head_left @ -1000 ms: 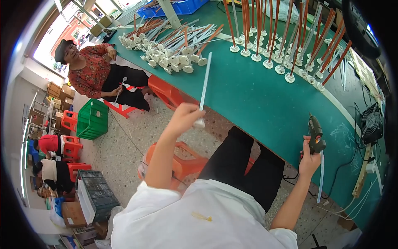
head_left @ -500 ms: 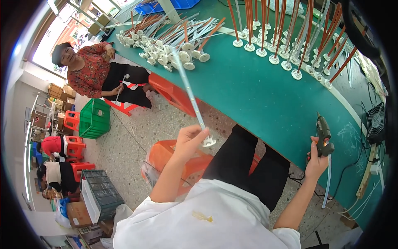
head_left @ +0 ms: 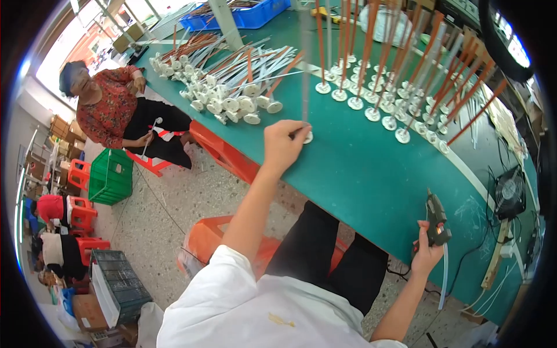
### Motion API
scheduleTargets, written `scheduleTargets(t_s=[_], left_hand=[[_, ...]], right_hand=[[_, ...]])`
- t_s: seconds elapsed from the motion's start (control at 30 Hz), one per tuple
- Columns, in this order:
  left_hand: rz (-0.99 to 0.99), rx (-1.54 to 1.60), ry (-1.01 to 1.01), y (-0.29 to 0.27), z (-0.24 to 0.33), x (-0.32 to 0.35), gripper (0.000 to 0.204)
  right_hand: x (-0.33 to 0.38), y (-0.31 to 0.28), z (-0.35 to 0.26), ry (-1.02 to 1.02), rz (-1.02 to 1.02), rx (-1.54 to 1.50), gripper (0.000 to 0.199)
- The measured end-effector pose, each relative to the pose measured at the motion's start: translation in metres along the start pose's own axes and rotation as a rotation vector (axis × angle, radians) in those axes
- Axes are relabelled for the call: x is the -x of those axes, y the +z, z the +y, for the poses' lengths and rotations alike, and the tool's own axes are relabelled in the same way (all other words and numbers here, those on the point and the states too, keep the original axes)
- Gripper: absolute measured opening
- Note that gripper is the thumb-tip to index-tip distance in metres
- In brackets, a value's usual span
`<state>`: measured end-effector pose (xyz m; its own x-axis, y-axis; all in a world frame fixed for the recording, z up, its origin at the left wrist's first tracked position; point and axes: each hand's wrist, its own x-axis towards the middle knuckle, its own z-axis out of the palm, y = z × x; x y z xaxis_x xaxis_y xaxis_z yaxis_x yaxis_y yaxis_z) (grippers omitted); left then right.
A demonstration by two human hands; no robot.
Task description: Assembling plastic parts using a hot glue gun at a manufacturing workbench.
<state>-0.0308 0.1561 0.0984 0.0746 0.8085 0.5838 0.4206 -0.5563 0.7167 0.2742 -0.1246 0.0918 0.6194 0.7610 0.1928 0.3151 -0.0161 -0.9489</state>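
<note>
My left hand pinches a pale, clear strip close to its lower end, holding it upright over the green table. A round white base at the strip's foot shows just past my fingertips, partly hidden by them. I cannot tell whether it rests on the tabletop. In my right hand is a dark glue gun, its nozzle pointing up and away, over the table's near right part. A whitish glue stick hangs out of its back end.
Brown and clear strips on round white bases stand in rows at the far right. A pile of strips with white bases lies at the far left. A black fan sits at the right. A seated person holds a similar piece.
My left hand has carried the strip forward from over my lap to above the table and turned it upright. My right hand still holds the glue gun, slightly lower in view.
</note>
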Motion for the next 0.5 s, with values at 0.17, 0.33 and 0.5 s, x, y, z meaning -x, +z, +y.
scheduleTargets(t_s=[0.17, 0.33, 0.5], left_hand=[[-0.023, -0.016, -0.043, 0.001, 0.003, -0.003, 0.01], [-0.045, 0.031, -0.054, -0.002, 0.007, -0.002, 0.01], [-0.063, 0.03, -0.092, -0.006, 0.007, -0.001, 0.011]], right_hand=[[-0.003, -0.006, 0.0, 0.062, 0.087, 0.015, 0.019], [-0.008, -0.011, 0.012, 0.003, 0.051, 0.059, 0.022], [-0.008, -0.009, 0.014, 0.009, 0.072, 0.074, 0.023]])
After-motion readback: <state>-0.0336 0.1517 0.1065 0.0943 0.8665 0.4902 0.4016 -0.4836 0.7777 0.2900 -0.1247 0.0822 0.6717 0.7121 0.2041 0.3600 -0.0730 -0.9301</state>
